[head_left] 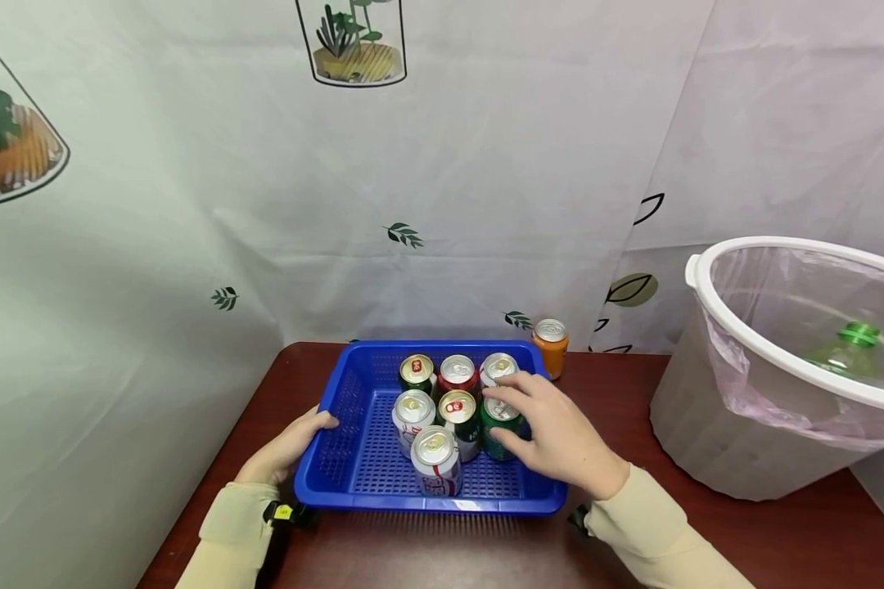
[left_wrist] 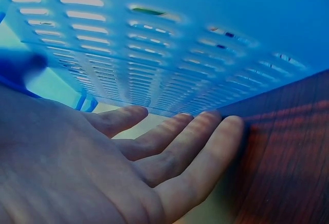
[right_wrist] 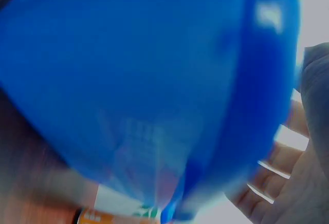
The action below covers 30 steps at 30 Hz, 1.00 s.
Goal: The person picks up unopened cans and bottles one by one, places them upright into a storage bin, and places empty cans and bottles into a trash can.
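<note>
A blue plastic basket with slotted walls stands on the table, and several drink cans stand upright in its middle and right part. My left hand holds the basket's left rim, thumb over the edge; in the left wrist view its fingers stretch along the outer wall. At the basket's right side, my right hand hovers with spread fingers and thumb over a green can. Near that can stand a dark green can with a gold top and, in front, a white-and-red can.
An orange can stands on the table behind the basket's right back corner. To the right is a large white bin with a clear liner and a green-capped bottle inside. A patterned white cloth hangs behind the table.
</note>
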{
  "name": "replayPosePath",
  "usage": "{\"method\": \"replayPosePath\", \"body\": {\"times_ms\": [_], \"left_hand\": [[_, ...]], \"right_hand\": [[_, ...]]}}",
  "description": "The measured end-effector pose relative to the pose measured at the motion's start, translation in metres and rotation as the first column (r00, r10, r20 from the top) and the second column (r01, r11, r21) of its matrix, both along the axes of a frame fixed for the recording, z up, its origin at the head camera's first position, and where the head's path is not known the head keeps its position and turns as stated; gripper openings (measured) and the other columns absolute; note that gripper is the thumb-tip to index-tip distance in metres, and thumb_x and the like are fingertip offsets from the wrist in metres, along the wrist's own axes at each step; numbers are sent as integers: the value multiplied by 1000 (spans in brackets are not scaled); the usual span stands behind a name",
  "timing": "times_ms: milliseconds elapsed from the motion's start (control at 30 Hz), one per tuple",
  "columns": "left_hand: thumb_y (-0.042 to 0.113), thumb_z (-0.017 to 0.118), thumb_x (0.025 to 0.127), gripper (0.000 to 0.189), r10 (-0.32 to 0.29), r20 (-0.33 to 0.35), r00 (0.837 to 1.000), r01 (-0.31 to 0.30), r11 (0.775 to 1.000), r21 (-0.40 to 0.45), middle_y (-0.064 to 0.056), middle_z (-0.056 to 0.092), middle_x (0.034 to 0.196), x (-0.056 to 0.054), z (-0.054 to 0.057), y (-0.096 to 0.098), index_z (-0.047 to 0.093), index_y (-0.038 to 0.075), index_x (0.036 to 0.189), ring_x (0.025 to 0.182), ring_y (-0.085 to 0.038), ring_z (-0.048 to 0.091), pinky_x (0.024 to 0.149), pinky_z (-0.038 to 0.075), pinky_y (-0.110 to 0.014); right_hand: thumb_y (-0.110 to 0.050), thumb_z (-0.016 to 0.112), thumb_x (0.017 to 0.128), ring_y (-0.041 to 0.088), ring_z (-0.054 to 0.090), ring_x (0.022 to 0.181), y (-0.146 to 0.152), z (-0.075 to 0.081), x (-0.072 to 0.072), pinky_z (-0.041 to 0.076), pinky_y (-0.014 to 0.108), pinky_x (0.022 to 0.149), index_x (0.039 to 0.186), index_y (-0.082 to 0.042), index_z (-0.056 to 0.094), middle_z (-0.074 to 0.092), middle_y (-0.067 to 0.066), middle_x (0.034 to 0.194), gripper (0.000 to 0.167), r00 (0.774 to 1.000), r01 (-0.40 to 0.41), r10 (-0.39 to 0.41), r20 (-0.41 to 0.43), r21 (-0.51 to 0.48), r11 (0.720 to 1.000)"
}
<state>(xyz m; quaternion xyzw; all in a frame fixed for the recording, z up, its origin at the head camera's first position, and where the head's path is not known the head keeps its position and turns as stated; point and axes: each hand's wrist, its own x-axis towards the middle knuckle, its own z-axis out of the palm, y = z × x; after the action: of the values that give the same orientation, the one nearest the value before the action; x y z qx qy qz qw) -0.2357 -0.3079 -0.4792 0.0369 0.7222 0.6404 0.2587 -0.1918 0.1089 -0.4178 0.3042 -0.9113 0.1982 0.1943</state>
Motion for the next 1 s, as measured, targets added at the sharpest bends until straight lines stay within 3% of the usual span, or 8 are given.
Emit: {"method": "replayPosePath", "body": {"times_ms": [333, 567, 800, 1000], "left_hand": [[23, 43, 100, 77, -5, -5, 1000, 5, 1000, 4, -40, 45, 146, 0, -4, -2, 4, 6, 164, 111, -36, 69, 88, 59, -57], [22, 42, 100, 76, 1, -5, 1000, -1, 1000, -5, -40, 44, 147, 1, -4, -1, 4, 7, 164, 111, -36, 69, 88, 60, -56], [22, 41, 102, 74, -24, -19, 1000, 24, 1000, 7, -40, 44, 147, 1, -2, -2, 4, 7, 164, 110, -37, 70, 88, 59, -57], [23, 41, 102, 74, -19, -19, 1000, 20, 1000, 8, -40, 44, 147, 0, -2, -2, 4, 7, 164, 110, -38, 70, 88, 59, -58]], "right_hand": [[-29, 85, 85, 30, 63, 121, 28, -2, -25, 53, 54, 99, 131, -13, 70, 65, 7, 132, 51, 998, 66, -64, 25, -93, 994], [-25, 84, 85, 27, 63, 109, 45, -9, -48, 54, 47, 87, 131, -10, 69, 65, 10, 132, 50, 994, 110, -111, -1, -140, 984], [-22, 82, 87, 37, 61, 114, 62, -20, -73, 51, 56, 95, 135, -4, 65, 62, 16, 129, 54, 974, 226, -220, 54, -168, 959], [-22, 79, 90, 41, 57, 119, 70, -29, -90, 49, 60, 99, 140, -4, 61, 58, 21, 135, 56, 953, 300, -284, 109, -174, 938]]}}
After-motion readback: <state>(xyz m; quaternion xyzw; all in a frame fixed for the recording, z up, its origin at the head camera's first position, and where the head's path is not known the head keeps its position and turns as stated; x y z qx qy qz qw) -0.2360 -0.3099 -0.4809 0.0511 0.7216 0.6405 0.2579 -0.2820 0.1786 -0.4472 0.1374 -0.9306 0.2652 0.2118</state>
